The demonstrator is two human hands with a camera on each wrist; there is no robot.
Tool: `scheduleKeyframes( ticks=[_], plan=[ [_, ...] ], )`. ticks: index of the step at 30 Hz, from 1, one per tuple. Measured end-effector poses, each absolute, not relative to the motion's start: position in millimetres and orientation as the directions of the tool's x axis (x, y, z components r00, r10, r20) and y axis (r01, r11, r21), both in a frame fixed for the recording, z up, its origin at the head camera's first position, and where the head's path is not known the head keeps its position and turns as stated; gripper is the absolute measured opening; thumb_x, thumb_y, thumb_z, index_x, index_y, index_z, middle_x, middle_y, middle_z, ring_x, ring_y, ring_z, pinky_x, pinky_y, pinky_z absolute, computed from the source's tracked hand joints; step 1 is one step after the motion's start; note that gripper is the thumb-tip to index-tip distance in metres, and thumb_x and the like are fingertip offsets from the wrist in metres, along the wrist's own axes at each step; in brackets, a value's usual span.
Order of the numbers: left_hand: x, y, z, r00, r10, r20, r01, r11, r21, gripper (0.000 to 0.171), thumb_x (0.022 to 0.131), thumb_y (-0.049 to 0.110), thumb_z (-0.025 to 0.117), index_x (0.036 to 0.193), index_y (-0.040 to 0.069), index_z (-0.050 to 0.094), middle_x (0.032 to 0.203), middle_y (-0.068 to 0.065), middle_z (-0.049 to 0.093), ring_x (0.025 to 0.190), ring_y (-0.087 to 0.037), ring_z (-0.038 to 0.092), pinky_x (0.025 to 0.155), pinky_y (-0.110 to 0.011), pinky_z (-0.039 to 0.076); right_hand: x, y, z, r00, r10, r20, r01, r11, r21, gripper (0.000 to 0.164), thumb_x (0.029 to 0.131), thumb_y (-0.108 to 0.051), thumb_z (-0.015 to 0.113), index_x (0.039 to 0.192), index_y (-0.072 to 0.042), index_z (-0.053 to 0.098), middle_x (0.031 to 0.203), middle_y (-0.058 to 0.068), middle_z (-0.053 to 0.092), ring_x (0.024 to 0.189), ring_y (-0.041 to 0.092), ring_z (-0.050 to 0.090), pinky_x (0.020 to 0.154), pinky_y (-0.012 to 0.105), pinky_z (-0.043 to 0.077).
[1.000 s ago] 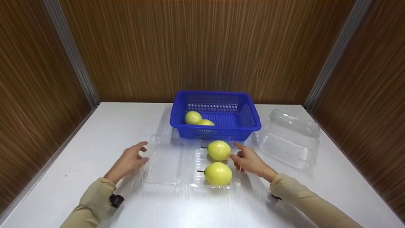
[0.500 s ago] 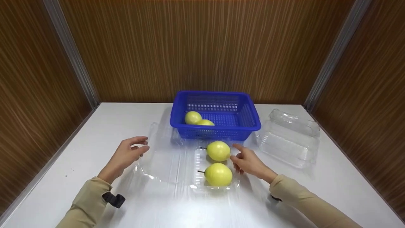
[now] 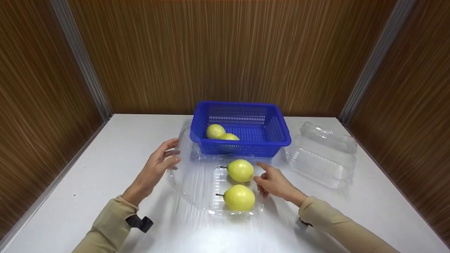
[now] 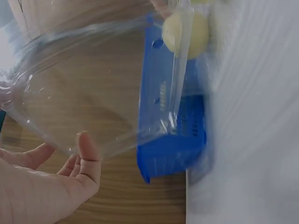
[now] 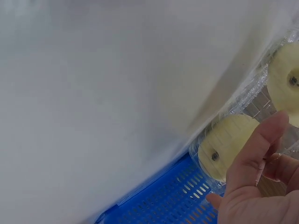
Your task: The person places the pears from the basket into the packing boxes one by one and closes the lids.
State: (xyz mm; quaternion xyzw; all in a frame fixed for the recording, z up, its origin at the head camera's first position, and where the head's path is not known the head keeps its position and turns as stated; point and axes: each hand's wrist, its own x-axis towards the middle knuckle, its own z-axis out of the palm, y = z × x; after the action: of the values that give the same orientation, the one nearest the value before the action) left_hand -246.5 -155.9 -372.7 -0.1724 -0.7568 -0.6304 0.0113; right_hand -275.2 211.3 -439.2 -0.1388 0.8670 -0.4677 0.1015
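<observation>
My left hand holds the edge of a clear plastic lid, which stands tilted up from the table. In the left wrist view, the thumb lies over the lid's edge, with curled fingers behind. The lid is hinged to a clear clamshell base, where one yellow pear lies behind another yellow pear, stems to the left. My right hand rests against the base's right side. Its index finger is extended and the thumb is near the far pear; the other fingers are bent below.
A blue basket with two pears stands right behind the clamshell, partly overlapped by the lid in the head view. At the right lies another clear clamshell, opened up. Wood-grain walls close off the white table.
My left hand has lifted the lid from lying flat and swung it up and rightward. The base with its pears has slid slightly left and nearer; my right hand has stayed beside it.
</observation>
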Motion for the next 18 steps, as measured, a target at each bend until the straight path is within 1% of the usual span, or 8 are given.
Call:
scheduleKeyframes(
  ticks=[2,4,7,8,12,14,15,18],
  plan=[
    [-246,-146,-371,-0.925,0.265,0.273,0.313,0.122,0.942,0.061,0.096,0.017,0.053,0.152,0.007,0.031,0.156,-0.015,0.031,0.141,-0.035,0.035,0.103,-0.047,0.045,-275,211,-439,-0.941,-0.334,-0.044,-0.145,0.520,-0.842,0.069,0.093,-0.011,0.056,0.151,0.006,0.023,0.061,0.004,0.060,0.047,0.012,0.056,0.047,0.037,0.055],
    [-246,-136,-371,-0.910,0.276,0.308,0.353,0.129,0.927,0.063,0.096,0.020,0.053,0.153,0.010,0.030,0.159,-0.013,0.026,0.145,-0.034,0.029,0.109,-0.054,0.037,-275,211,-440,-0.942,-0.333,-0.046,-0.140,0.516,-0.845,0.069,0.093,-0.011,0.056,0.151,0.006,0.023,0.060,0.004,0.059,0.047,0.012,0.056,0.047,0.038,0.055],
    [-246,-121,-370,-0.889,0.291,0.353,0.409,0.161,0.898,0.059,0.096,0.024,0.052,0.152,0.015,0.035,0.161,-0.012,0.022,0.148,-0.032,0.022,0.113,-0.059,0.029,-275,210,-440,-0.943,-0.328,-0.062,-0.124,0.517,-0.847,0.068,0.094,-0.011,0.057,0.152,0.005,0.023,0.060,0.004,0.059,0.047,0.013,0.056,0.047,0.038,0.055],
    [-246,-117,-370,-0.883,0.294,0.366,0.427,0.181,0.886,0.057,0.097,0.026,0.052,0.151,0.017,0.038,0.161,-0.012,0.021,0.148,-0.032,0.021,0.113,-0.060,0.028,-275,210,-440,-0.942,-0.329,-0.065,-0.122,0.519,-0.846,0.068,0.095,-0.011,0.057,0.152,0.005,0.023,0.060,0.004,0.059,0.046,0.013,0.056,0.047,0.038,0.055],
    [-249,-102,-370,-0.854,0.301,0.424,0.501,0.257,0.826,0.046,0.097,0.033,0.051,0.142,0.021,0.050,0.161,-0.014,0.021,0.148,-0.034,0.021,0.112,-0.062,0.030,-276,209,-438,-0.944,-0.321,-0.081,-0.107,0.527,-0.843,0.068,0.095,-0.014,0.058,0.152,0.004,0.024,0.062,0.004,0.059,0.048,0.013,0.056,0.046,0.037,0.055],
    [-252,-95,-371,-0.830,0.310,0.464,0.547,0.287,0.786,0.047,0.096,0.042,0.051,0.138,0.023,0.053,0.161,-0.013,0.021,0.147,-0.036,0.023,0.111,-0.065,0.029,-276,209,-436,-0.946,-0.311,-0.090,-0.091,0.523,-0.847,0.068,0.096,-0.016,0.059,0.152,0.003,0.025,0.064,0.005,0.059,0.049,0.013,0.057,0.046,0.036,0.055],
    [-253,-92,-372,-0.815,0.321,0.483,0.571,0.299,0.765,0.049,0.095,0.049,0.051,0.137,0.024,0.054,0.161,-0.013,0.021,0.147,-0.038,0.023,0.110,-0.067,0.028,-277,209,-436,-0.948,-0.305,-0.093,-0.084,0.518,-0.851,0.068,0.096,-0.017,0.059,0.152,0.002,0.026,0.065,0.005,0.059,0.050,0.014,0.057,0.046,0.036,0.055],
    [-258,-83,-375,-0.763,0.374,0.527,0.639,0.316,0.701,0.066,0.089,0.070,0.047,0.136,0.024,0.055,0.161,-0.014,0.019,0.146,-0.041,0.023,0.106,-0.073,0.026,-277,210,-435,-0.951,-0.293,-0.096,-0.070,0.509,-0.858,0.067,0.096,-0.018,0.058,0.152,0.002,0.027,0.068,0.006,0.059,0.053,0.014,0.058,0.046,0.034,0.054]
  ],
)
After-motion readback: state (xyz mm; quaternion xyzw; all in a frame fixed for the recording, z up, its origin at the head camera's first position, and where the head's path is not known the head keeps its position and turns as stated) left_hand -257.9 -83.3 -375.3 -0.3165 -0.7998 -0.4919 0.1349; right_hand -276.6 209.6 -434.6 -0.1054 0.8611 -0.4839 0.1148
